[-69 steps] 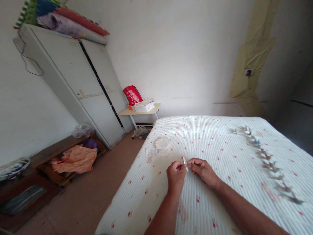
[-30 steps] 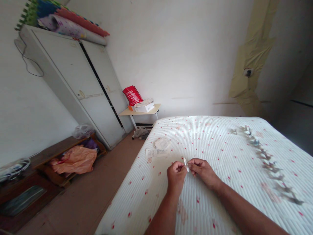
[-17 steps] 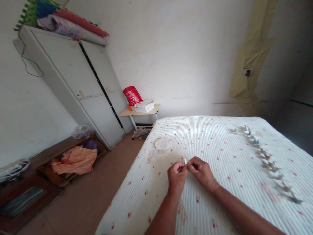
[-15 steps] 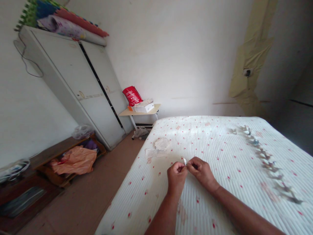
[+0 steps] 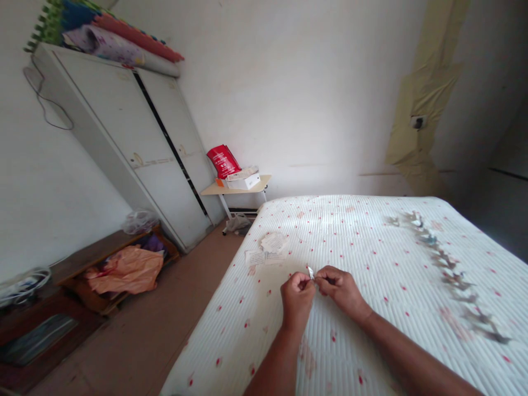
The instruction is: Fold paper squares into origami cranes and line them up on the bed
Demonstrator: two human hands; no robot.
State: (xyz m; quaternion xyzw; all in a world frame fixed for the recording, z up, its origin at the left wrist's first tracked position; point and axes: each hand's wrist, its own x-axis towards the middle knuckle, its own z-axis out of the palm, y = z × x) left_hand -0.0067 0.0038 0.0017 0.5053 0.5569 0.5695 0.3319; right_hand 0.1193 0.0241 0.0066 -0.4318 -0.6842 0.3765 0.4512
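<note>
A small folded piece of paper is pinched between my two hands above the bed. My left hand is closed on its lower left side, fingertips pressed together. From the right, my right hand grips it between thumb and forefinger; the fingertips of both hands nearly touch. Printed paper pieces lie on the sheet beyond my left hand. Several small folded paper figures form a slanting row to the right, their details blurred.
Left of the bed stand a grey cabinet and a low wooden shelf holding an orange cloth. A small table with a red bag and a white box is by the far wall.
Both hands have shifted very slightly to the left, and a bit more of the folded paper shows above the fingertips.
</note>
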